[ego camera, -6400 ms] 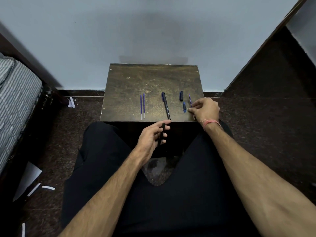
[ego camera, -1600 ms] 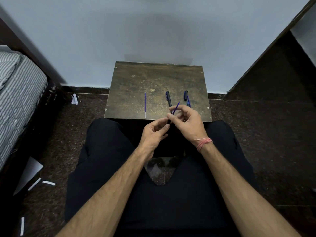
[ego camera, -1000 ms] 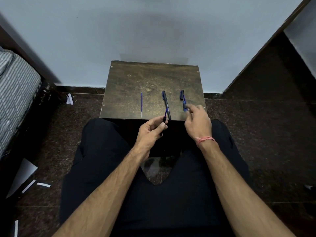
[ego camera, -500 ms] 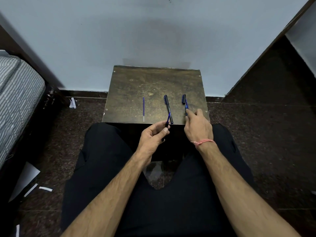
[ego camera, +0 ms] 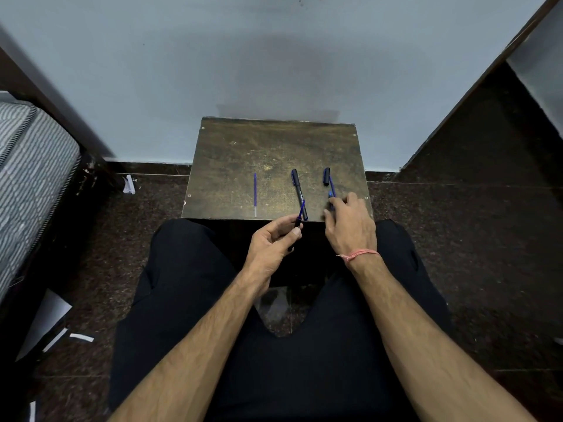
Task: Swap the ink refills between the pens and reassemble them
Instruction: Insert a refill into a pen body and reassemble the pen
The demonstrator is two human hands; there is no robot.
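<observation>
My left hand (ego camera: 271, 242) grips a black pen barrel (ego camera: 295, 226) just off the table's front edge, and a blue refill (ego camera: 302, 209) sticks out of its top. A whole black pen (ego camera: 298, 190) lies on the small brown table (ego camera: 243, 153). Left of it lies a loose blue refill (ego camera: 255, 193). At the right lie a black cap (ego camera: 326, 176) and small blue pen parts (ego camera: 331, 187). My right hand (ego camera: 350, 223) rests on the table's front right with its fingertips at those blue parts; whether they pinch one is hidden.
The table stands against a pale wall. A striped mattress (ego camera: 27, 178) is at the left, with paper scraps (ego camera: 79, 337) on the dark floor. My legs in black trousers (ego camera: 274, 360) fill the foreground.
My right hand let go of the refill, now lodged in the barrel held by my left hand, and moved right to the blue parts near the cap. My left hand has hardly moved.
</observation>
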